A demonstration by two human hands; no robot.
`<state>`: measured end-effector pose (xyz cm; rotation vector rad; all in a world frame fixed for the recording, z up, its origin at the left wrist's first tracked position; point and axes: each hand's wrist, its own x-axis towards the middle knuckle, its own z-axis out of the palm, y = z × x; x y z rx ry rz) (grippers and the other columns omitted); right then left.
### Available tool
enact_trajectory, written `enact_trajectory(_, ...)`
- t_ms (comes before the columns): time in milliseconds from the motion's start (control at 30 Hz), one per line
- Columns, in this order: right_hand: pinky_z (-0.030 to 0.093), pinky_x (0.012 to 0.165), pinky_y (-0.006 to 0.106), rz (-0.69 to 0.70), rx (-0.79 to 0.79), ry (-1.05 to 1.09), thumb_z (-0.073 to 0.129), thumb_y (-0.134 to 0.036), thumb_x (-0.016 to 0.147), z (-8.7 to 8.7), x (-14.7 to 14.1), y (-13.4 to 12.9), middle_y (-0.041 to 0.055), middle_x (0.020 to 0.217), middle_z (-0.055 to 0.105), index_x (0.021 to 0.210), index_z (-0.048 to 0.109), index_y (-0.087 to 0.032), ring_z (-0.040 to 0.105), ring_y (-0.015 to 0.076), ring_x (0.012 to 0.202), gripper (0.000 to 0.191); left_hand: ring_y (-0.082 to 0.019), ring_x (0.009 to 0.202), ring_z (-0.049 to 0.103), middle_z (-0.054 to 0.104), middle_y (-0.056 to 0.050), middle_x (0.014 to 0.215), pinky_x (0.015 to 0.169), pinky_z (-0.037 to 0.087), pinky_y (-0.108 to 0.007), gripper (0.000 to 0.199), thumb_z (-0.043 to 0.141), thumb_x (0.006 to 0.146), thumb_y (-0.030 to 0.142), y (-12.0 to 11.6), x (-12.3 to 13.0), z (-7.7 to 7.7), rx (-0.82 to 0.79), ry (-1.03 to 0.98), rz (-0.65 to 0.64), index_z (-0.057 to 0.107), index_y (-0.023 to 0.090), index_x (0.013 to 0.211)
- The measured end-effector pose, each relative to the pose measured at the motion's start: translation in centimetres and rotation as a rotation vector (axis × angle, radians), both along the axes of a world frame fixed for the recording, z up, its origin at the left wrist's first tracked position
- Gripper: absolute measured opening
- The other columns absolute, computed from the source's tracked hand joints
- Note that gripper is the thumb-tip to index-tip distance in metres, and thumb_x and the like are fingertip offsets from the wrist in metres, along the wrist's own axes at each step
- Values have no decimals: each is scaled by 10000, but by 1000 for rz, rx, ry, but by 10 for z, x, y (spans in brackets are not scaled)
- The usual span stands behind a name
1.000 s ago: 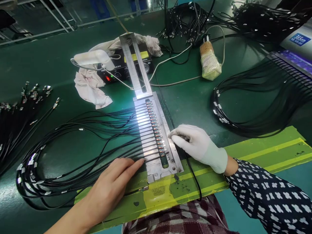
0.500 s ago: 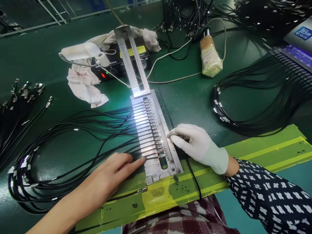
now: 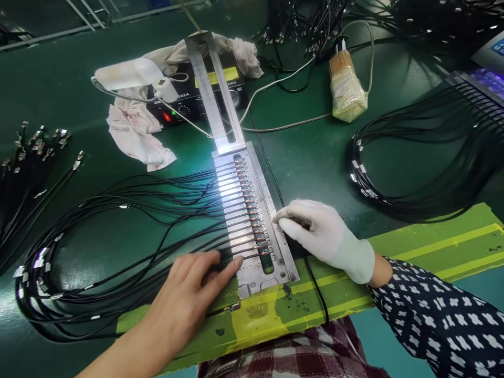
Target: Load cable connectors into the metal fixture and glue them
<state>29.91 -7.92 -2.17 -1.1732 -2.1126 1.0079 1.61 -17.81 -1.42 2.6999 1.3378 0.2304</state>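
Observation:
A metal fixture plate lies near the table edge, with a row of black cables laid across it. Their metal connector ends line up over its dark slot. My bare left hand is palm down at the plate's left edge. Its thumb touches the plate by the lowest cable; the other fingers rest on the cables, apart from the thumb. At the plate's right edge, my right hand, in a white glove with dark-stained fingertips, is closed in a pinch on the rim. A loose cable end lies below the plate.
A slotted metal arm rises from the plate's far end, before a black control box and white cloths. A wrapped block stands right of them. Cable coils lie at right; more cables lie left.
The view has shifted slightly. My left hand's fingers have moved a little rightward along the plate's edge, and the thumb stands further from the fingers. My right hand keeps its pinch at the plate's edge.

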Motion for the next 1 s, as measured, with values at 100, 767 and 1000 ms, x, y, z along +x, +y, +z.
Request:
enact_trajectory(100,458,743,311,-2,-1,-7,545,-174,935,-2,1,-1,-1,885,702,894,689,-222,623,179,833,157,-227,980,519,578,-99,1077,832,409,-361,536,390,917,24,-1,4,3,-5,-14,0,498,241,1395)
enact_trajectory(767,472,764,328,0,5,-2,534,-199,942,-1,0,-1,17,893,708,893,689,-220,626,196,845,164,-120,813,540,568,-9,908,727,457,-224,99,501,941,115,21,22,18,-190,-362,228,532,187,1001)
enact_trajectory(1000,466,768,323,-8,6,-11,539,-192,941,-1,0,-1,10,881,704,890,689,-216,623,189,840,160,-108,920,567,550,-59,1042,788,478,-179,349,453,939,21,20,18,10,-157,-376,55,548,164,1242)
